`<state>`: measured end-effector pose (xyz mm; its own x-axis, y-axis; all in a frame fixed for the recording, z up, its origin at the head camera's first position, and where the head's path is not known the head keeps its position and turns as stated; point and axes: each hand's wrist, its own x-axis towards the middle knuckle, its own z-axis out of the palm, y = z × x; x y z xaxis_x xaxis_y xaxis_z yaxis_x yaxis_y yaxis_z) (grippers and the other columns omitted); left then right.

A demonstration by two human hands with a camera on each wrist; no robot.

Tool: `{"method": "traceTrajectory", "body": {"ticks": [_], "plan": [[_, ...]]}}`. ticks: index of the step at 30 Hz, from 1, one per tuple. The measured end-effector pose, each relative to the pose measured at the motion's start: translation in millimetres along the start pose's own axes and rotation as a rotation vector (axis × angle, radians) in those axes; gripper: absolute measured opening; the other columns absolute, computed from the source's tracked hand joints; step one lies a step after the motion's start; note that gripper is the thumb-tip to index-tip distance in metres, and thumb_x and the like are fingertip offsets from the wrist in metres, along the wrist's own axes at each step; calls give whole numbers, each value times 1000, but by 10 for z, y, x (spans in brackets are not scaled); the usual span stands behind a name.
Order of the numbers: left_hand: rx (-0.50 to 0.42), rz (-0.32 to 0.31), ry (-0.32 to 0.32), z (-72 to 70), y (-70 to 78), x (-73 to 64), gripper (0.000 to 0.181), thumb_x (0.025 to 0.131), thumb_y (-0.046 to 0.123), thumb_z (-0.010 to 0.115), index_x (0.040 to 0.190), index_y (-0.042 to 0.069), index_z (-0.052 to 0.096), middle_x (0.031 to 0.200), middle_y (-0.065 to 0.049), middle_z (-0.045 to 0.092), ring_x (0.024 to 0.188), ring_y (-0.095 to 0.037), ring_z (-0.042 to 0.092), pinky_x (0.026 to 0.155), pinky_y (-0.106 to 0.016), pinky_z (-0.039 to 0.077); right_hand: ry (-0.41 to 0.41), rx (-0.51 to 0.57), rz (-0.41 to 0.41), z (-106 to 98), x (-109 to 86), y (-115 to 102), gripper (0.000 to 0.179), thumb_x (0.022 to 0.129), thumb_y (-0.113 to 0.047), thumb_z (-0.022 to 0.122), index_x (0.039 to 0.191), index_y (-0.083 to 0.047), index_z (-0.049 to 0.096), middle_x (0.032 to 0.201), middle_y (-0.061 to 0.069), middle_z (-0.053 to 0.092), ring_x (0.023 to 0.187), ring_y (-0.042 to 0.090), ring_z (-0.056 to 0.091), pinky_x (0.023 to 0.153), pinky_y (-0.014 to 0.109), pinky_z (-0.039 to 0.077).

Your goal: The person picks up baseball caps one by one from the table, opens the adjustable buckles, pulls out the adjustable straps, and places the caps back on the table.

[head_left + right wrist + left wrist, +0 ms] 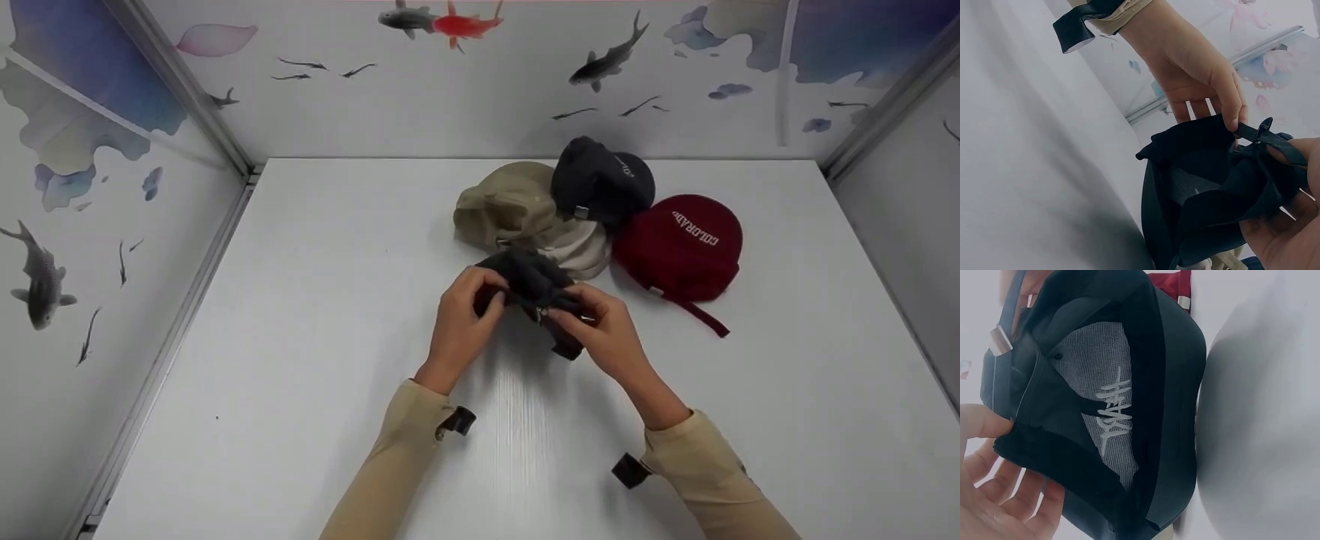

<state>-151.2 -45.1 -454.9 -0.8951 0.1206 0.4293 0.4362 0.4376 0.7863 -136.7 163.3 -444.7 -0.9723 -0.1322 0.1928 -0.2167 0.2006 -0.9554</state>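
A dark cap (525,271) is held between both hands over the table, its opening facing the wrists. My left hand (466,315) pinches one side of its back edge, thumb inside and fingers behind. On the other side, my right hand (609,334) grips the edge beside the strap. In the left wrist view the cap's inside shows pale mesh (1098,354) and the reverse of white stitching (1114,416). A strap with a metal buckle (1000,340) crosses the back gap. The right wrist view shows the left hand (1202,62) and the right hand (1289,230) at the strap.
Behind the held cap lie a khaki cap (502,199), a whitish cap (585,251) and a dark grey cap (600,184). To the right sits a red cap (686,247), its strap trailing. Printed panels edge the white table (300,375) at back and sides.
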Motion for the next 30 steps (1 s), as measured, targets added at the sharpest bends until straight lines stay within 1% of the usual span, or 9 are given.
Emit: {"method": "traceTrajectory", "body": {"ticks": [3, 6, 12, 14, 18, 21, 27, 30], "plan": [[-10, -17, -8, -11, 1, -7, 8, 97, 8, 61, 103, 11, 65, 105, -4, 64, 91, -14, 60, 81, -29, 53, 1, 9, 7, -2, -10, -13, 11, 88, 1, 71, 99, 1, 70, 93, -1, 68, 84, 6, 68, 74, 18, 56], [-32, -31, -37, -14, 7, -16, 10, 98, 8, 60, 105, 11, 65, 106, -4, 65, 89, -13, 59, 79, -28, 52, 2, 18, 8, -6, -15, -17, 12, 88, 1, 70, 100, 2, 70, 93, 1, 69, 84, 6, 68, 73, 18, 56], [-106, -13, -118, -6, 43, -24, 13, 96, 9, 59, 108, 12, 65, 106, -3, 66, 87, -12, 59, 77, -27, 51, -1, 13, -4, -12, -8, 1, 12, 89, 1, 71, 101, 3, 70, 92, -1, 68, 83, 6, 68, 74, 18, 57], [-127, -6, -136, 1, 59, -19, 13, 96, 12, 61, 109, 13, 65, 107, -2, 66, 90, -11, 60, 80, -27, 53, -1, 6, -6, -12, -5, 4, 12, 89, 1, 71, 101, 3, 70, 92, -2, 68, 83, 6, 68, 73, 18, 57], [-155, 0, -166, 18, 93, -11, 13, 97, 17, 63, 110, 15, 66, 110, -1, 66, 100, -9, 63, 89, -27, 55, -8, -4, -8, -11, -2, 2, 12, 90, 0, 70, 101, 2, 70, 93, -2, 69, 84, 5, 68, 74, 18, 56], [-170, 7, -181, 32, 114, -9, 13, 97, 17, 64, 110, 14, 66, 112, -1, 65, 104, -9, 63, 94, -28, 55, -11, -4, -4, -10, -1, -2, 12, 90, 0, 70, 101, 2, 70, 94, -1, 69, 85, 6, 68, 75, 18, 56], [-184, 29, -194, 60, 136, -7, 11, 96, 15, 66, 107, 12, 66, 110, -4, 64, 101, -11, 63, 90, -27, 55, -10, -11, -4, -9, 3, -10, 11, 90, -1, 70, 101, 0, 71, 95, 1, 69, 86, 6, 68, 76, 18, 56], [-183, 29, -196, 68, 145, -11, 10, 96, 13, 67, 106, 11, 66, 108, -4, 64, 99, -11, 63, 87, -26, 55, -17, -2, 0, -5, 0, -12, 12, 90, -1, 70, 102, 0, 71, 97, 3, 69, 87, 6, 68, 76, 18, 56]]}}
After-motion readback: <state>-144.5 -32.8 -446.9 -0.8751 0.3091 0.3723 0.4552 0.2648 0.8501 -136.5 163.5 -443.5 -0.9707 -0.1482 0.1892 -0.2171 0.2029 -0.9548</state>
